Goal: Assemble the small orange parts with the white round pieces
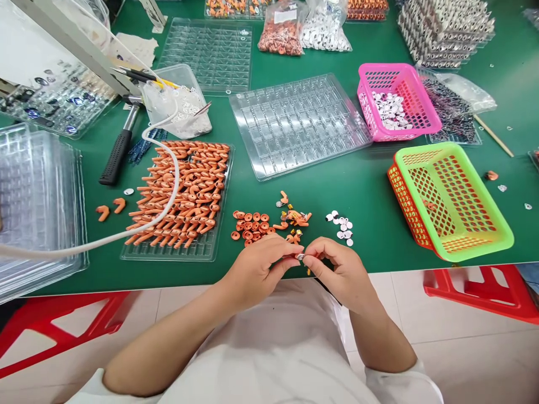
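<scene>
My left hand [256, 264] and my right hand [337, 269] meet at the table's front edge, fingertips pinched together on a small orange part with a silvery disc [300, 256]. Just beyond them lie a heap of orange rings [251, 221], a few orange earbud shells with gold bits [295, 216] and some small white discs [342, 224]. To the left a clear tray [210, 249] holds several rows of orange earbud shells [185, 191].
An empty clear blister tray [295, 123] lies in the middle. A green basket over an orange one [450, 199] and a pink basket [396, 101] of white discs stand at right. A hammer [120, 146], a white cable [126, 233] and stacked trays [37, 207] are at left.
</scene>
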Tool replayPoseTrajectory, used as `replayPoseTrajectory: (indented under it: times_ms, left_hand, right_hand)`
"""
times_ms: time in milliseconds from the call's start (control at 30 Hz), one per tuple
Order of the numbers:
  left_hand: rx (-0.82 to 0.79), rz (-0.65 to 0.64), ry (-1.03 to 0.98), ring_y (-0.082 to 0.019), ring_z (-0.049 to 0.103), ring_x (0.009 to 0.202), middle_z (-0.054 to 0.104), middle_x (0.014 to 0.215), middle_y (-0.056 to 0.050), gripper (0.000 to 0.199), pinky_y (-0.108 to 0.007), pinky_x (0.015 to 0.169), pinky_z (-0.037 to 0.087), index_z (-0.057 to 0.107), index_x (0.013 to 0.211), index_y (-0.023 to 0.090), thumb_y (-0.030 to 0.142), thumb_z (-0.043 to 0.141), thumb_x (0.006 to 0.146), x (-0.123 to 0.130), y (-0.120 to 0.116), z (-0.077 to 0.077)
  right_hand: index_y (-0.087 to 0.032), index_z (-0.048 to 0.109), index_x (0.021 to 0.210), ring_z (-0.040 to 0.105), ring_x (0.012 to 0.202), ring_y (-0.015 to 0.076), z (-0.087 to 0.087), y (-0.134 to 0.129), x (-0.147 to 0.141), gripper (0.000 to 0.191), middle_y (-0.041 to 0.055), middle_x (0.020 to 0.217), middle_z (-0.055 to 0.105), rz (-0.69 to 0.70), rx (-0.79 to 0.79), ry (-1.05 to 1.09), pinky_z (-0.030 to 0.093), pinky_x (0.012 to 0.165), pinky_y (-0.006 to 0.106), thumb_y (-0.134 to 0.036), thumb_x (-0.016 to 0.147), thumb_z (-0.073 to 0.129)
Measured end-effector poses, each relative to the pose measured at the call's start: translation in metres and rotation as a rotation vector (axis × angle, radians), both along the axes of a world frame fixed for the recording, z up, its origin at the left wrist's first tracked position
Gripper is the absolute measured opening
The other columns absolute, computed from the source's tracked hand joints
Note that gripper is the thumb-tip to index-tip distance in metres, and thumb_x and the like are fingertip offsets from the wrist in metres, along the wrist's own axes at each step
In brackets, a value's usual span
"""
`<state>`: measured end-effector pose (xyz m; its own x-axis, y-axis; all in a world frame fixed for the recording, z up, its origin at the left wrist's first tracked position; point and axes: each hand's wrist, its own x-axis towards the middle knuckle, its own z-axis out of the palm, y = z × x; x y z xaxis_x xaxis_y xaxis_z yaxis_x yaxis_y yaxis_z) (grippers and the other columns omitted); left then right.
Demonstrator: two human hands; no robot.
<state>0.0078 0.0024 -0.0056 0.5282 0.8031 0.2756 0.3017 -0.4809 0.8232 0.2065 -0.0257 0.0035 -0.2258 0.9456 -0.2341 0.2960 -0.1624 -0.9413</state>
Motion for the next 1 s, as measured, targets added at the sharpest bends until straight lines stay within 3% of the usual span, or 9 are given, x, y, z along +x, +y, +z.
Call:
replayPoseTrajectory:
  times_ms: [200,467,1000]
  left_hand:
    - [-0.011,-0.027,0.028,-0.014,0.065,0.08,0.074,0.087,-0.003,0.02,-0.025,0.075,0.053,0.068,0.107,0.016,0.009,0.059,0.091,-0.001,-0.001,-0.002]
    - [-0.036,-0.042,0.055,-0.015,0.066,0.082,0.074,0.09,-0.004,0.023,-0.027,0.074,0.054,0.067,0.112,0.018,0.012,0.056,0.094,0.001,-0.002,-0.005]
    - [0.052,0.003,0.052,-0.016,0.065,0.08,0.074,0.088,-0.005,0.022,-0.029,0.073,0.054,0.067,0.11,0.017,0.009,0.057,0.092,0.001,-0.004,-0.007]
  right_hand:
    - [-0.021,0.06,0.08,0.054,0.07,0.0115,0.0,0.002,0.002,0.012,-0.0021,0.077,0.062,0.019,-0.032,-0.02,0.042,0.061,0.023,-0.025,0.092,0.058]
    - [-0.021,0.059,0.079,0.054,0.069,0.0116,0.002,0.005,0.003,0.014,-0.002,0.076,0.06,0.086,0.04,-0.041,0.042,0.064,0.025,-0.02,0.092,0.055]
    - [-0.02,0.061,0.075,0.058,0.062,0.0107,0.001,0.006,-0.007,0.015,-0.002,0.071,0.064,-0.013,-0.097,-0.008,0.044,0.055,0.022,-0.025,0.089,0.06]
